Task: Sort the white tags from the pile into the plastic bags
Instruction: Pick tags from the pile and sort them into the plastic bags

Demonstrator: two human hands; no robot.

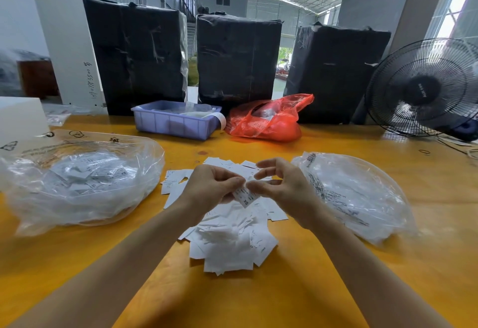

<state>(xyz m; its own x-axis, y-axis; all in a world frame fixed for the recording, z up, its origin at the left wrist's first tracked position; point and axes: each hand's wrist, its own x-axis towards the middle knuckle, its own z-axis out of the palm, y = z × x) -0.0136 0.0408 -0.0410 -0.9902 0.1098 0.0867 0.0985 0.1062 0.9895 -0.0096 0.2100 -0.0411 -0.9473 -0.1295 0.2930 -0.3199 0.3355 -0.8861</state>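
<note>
A pile of white tags (230, 239) lies on the yellow table in front of me. Above it my left hand (209, 185) and my right hand (282, 185) meet, and both pinch one white tag marked XS (245, 197) between thumb and fingers. A clear plastic bag (77, 180) at the left holds several white tags. Another clear plastic bag (362, 195) lies at the right with some white tags inside.
A purple plastic bin (173, 123) and a red plastic bag (269, 120) sit at the back of the table (310, 289). Three black wrapped bales (238, 61) stand behind them. A black fan (424, 87) is at the far right, a white box (20, 118) at the far left.
</note>
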